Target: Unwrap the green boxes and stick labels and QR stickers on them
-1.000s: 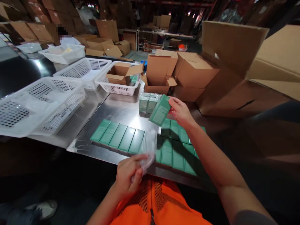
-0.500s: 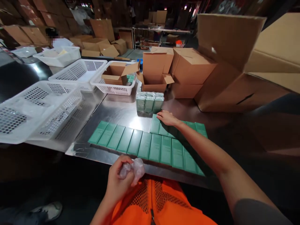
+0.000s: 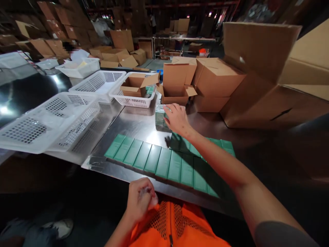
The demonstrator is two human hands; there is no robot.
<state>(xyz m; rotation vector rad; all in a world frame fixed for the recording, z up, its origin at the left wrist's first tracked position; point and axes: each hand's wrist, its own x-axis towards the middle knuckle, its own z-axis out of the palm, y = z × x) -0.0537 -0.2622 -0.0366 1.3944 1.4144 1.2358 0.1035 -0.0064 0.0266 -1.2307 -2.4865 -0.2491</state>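
My left hand is closed around crumpled clear plastic wrap, just off the table's front edge. My right hand reaches over the shrink-wrapped bundle of green boxes, its fingers apart at the bundle's top and front. Whether the fingertips press on it I cannot tell. The hand hides much of the bundle. Under my right forearm, flat green boxes lie side by side in a long front row. A shorter row of green boxes lies behind, partly covered by the arm and its shadow.
White perforated baskets stand to the left on the metal table. One white basket holds an open carton. Another open carton sits behind the bundle. Large cardboard boxes fill the right. A person is at the far left.
My right hand has lifted from the back row of green boxes and moved up to the wrapped bundle. My left hand has closed tighter, so less of the plastic shows.
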